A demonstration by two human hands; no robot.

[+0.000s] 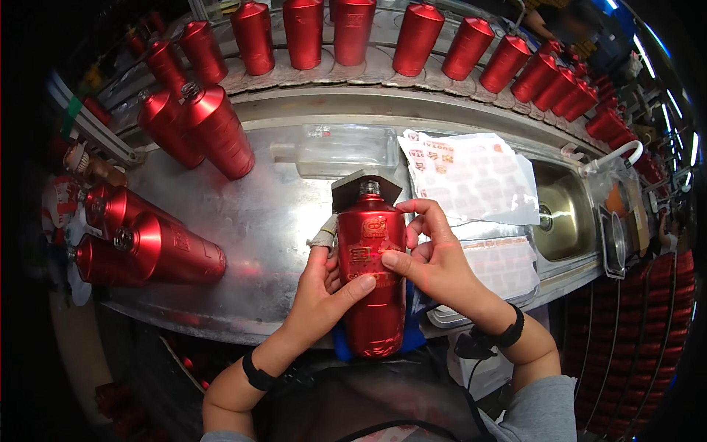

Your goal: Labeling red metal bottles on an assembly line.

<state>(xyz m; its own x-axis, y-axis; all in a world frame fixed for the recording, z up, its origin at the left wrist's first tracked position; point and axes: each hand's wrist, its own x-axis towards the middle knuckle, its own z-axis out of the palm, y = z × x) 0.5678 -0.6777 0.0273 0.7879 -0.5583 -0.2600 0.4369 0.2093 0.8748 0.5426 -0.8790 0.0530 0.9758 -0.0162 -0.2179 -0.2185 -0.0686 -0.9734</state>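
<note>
A glossy red bottle (374,317) with an uncapped clear neck leans in front of me, gold labels on its face. My left hand (318,295) is closed round its left side, thumb on the front; a pale cover wraps one fingertip. My right hand (445,261) is at its right side, with the thumb pressed on the bottle beside the gold labels and the other fingers curled near the shoulder. Behind the neck stands a dark angled plate (344,193). Blue material (343,348) shows under the bottle's base.
Label sheets (471,177) lie right of the bottle, beside a metal sink (565,214). A clear rectangular container (346,151) rests behind. Red bottles (180,247) stand on the metal table (269,214) at left. More line a curved conveyor (379,62) along the back.
</note>
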